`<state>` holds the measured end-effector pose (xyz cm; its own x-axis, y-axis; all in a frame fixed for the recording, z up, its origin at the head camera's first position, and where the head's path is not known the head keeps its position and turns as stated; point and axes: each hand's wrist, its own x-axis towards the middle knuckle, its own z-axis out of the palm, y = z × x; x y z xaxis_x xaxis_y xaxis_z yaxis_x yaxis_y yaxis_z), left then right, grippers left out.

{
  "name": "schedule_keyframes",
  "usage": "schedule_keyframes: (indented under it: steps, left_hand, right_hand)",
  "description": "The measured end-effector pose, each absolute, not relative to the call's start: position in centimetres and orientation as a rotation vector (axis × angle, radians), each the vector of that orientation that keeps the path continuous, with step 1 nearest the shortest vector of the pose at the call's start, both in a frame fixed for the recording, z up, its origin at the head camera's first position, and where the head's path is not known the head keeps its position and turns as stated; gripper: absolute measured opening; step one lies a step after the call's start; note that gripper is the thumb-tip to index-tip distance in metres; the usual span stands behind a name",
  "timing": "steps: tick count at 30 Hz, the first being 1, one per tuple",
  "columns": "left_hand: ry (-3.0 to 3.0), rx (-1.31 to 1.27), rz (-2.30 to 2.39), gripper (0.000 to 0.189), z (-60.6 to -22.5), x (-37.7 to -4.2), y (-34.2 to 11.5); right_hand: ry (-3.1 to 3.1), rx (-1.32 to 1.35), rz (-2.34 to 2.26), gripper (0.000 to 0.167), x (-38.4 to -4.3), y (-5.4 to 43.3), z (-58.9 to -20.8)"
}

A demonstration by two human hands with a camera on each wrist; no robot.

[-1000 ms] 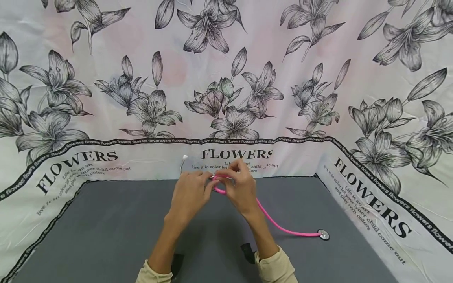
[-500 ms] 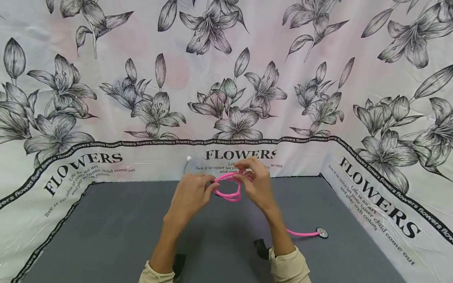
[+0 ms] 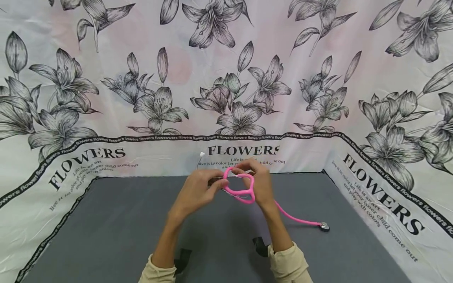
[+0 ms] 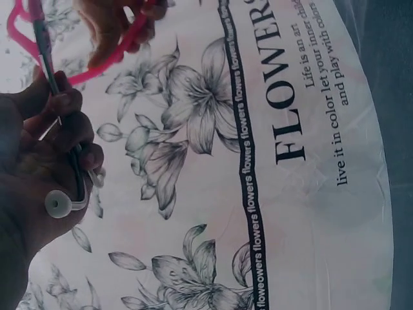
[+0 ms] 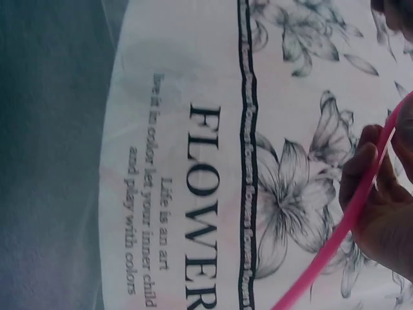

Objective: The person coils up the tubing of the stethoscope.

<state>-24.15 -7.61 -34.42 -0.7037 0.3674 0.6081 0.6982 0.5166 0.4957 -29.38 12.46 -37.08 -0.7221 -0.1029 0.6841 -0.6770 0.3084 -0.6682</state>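
The pink stethoscope hangs looped at mid-frame. The left hand has its grip closed on its metal ear tube and tubing; the right hand pinches the loop. The chest piece rests lower right on the tabletop. Coiling seems in hand; next calls for gathering the trailing tubing.
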Motion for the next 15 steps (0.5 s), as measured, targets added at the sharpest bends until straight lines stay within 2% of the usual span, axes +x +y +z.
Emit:
schedule_keyframes:
  steps: [5,10,15]
  left_hand:
    - [-2.265,-0.738,-1.045,0.011,-34.5,-24.2,-7.4]
    - [-2.172,-0.537,-0.973,0.014,-34.5,-24.4,-7.4]
    - [-2.097,-0.441,-0.983,0.012,-34.4,-24.9,-7.5]
  right_hand:
    - [-2.154,0.814,1.455,0.012,-29.1,11.8,-37.1]
    - [-2.252,0.815,1.507,0.009,-28.8,11.7,-36.7]
    - [-2.329,0.882,1.547,0.011,-28.3,11.7,-36.1]
